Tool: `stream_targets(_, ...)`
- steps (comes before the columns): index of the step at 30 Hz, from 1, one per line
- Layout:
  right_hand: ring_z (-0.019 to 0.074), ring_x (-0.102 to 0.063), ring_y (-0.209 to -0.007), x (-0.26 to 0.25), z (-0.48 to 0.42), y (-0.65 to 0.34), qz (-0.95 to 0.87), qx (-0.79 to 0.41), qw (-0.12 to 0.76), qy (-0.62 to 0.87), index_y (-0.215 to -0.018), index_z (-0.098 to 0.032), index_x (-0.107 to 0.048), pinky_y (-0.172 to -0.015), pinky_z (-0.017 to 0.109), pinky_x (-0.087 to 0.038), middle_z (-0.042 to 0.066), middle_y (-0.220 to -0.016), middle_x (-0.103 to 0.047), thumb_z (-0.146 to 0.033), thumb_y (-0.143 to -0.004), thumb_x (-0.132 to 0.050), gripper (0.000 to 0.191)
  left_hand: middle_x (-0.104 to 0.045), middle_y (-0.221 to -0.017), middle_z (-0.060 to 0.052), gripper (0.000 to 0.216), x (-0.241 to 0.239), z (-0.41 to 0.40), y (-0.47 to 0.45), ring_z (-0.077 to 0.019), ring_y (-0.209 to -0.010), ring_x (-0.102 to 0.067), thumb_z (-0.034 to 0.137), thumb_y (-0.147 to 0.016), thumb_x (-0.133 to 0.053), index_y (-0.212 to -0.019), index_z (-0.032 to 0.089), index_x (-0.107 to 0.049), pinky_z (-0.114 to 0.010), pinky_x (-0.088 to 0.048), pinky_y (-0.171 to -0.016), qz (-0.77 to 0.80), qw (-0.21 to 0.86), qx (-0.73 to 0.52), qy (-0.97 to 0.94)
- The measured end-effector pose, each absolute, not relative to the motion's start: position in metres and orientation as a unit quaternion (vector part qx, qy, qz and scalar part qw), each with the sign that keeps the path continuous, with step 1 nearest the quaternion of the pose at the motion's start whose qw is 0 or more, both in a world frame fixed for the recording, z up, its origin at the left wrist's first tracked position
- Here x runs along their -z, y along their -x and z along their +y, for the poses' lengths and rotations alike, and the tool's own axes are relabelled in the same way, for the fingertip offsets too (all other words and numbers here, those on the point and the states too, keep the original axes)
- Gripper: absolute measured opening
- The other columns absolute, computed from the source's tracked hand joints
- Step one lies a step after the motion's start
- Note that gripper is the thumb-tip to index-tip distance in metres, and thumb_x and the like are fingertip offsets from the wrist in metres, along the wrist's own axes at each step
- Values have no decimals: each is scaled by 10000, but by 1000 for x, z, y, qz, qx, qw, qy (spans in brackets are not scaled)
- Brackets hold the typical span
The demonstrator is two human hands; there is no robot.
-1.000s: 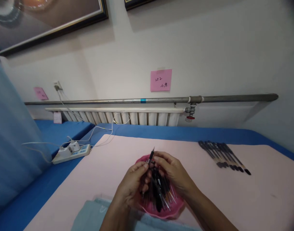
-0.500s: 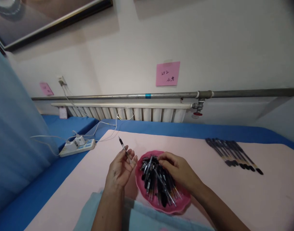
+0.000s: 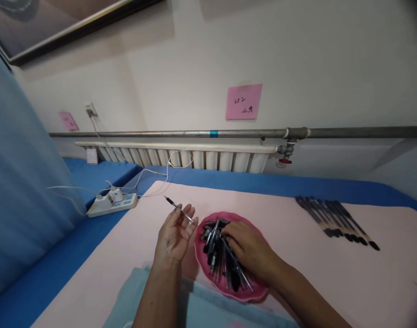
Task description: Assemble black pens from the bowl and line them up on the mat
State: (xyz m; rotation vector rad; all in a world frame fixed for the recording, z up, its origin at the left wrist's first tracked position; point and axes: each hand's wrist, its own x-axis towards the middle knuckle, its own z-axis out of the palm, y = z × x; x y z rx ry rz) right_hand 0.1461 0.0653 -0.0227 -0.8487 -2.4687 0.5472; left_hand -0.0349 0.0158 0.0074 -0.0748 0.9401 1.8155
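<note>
My left hand (image 3: 176, 232) is palm up, left of the bowl. It holds a slim pen (image 3: 179, 209) between thumb and fingers, the dark grip and tip pointing up and left, the clear barrel across the fingers. My right hand (image 3: 247, 246) reaches over the right side of a pink scalloped bowl (image 3: 203, 264). Its curled fingers touch the heap of dark and clear pens or pen parts (image 3: 213, 241) inside. The fingertips are partly hidden, and I cannot make out what they grip.
A row of long dark sticks with oval black ends (image 3: 336, 221) lies to the right on the pink sheet (image 3: 119, 250). A power strip (image 3: 113, 205) with white plugs and cables stands at left. Behind are a radiator (image 3: 208, 159) and a pipe valve (image 3: 286, 152).
My right hand has moved lower and further over the pens in the bowl. The pen in my left hand has tilted flatter, its tip swinging left. The view has shifted slightly.
</note>
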Motion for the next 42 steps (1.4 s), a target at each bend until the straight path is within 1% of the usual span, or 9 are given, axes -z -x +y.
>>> stream_targets(5,219,-563,-921,15,56,-140,-925,-179,202,268,-900,-209,-653,-835,377,-438,50,-952,-679,-78,-815,-435,268,-695,-789,-66,110,-8,14,32,-161,-714,-680,110,-846,-513,-826,154,-612,-306,-548,-661,396,521,-756,21)
stream_targets(9,233,-503,-1099,18,51,-130,-939,-138,180,257,-1104,-203,-606,-954,416,-376,63,-1185,-621,-22,-768,-423,423,-693,-789,-70,106,-8,14,30,-160,-712,-675,107,-841,-516,-822,152,-611,-301,-543,-655,390,527,-755,9)
stream_targets(12,267,-453,-1159,29,53,-123,-948,-94,145,266,-1192,-198,-557,-960,460,-351,79,-1276,-566,-21,-721,-460,512,-693,-793,-74,96,-7,14,30,-164,-712,-674,112,-839,-521,-831,151,-608,-299,-540,-647,390,532,-752,1)
stream_targets(15,287,-438,-1151,36,56,-121,-952,-78,125,269,-1174,-209,-566,-937,464,-339,66,-1253,-580,-35,-706,-498,504,-692,-797,-73,86,-8,13,30,-165,-710,-674,115,-836,-527,-843,152,-605,-296,-537,-638,393,529,-752,-2)
stream_targets(19,246,-492,-1050,34,57,-123,-950,-84,107,280,-1083,-225,-615,-875,401,-337,55,-1147,-628,-17,-747,-473,420,-691,-786,-71,88,-10,13,30,-162,-692,-669,108,-834,-527,-848,151,-602,-300,-535,-637,400,525,-751,-2)
stream_targets(25,221,-542,-882,23,54,-124,-941,-87,130,299,-810,-201,-640,-774,362,-309,43,-898,-674,-123,-844,-469,191,-691,-773,-66,69,-11,12,29,-155,-681,-668,119,-836,-535,-858,152,-591,-289,-530,-631,390,528,-754,-8)
stream_targets(29,205,-550,-832,18,52,-111,-931,-72,147,325,-810,-210,-641,-751,352,-295,24,-865,-678,-178,-892,-451,209,-688,-788,-72,70,-12,12,29,-156,-688,-666,123,-835,-535,-874,151,-585,-293,-528,-636,387,530,-754,-14)
stream_targets(37,237,-566,-794,25,52,-88,-937,4,91,338,-803,-158,-672,-705,363,-286,90,-863,-686,-147,-851,-473,205,-670,-853,-70,73,-11,11,32,-182,-806,-657,135,-822,-551,-880,175,-568,-399,-530,-760,351,538,-766,-30)
stream_targets(42,265,-584,-820,25,51,-80,-933,20,60,354,-811,-137,-669,-717,371,-294,119,-866,-698,-135,-822,-488,182,-666,-850,-70,77,-9,11,34,-180,-800,-654,143,-815,-561,-883,179,-559,-392,-531,-753,331,547,-768,-28)
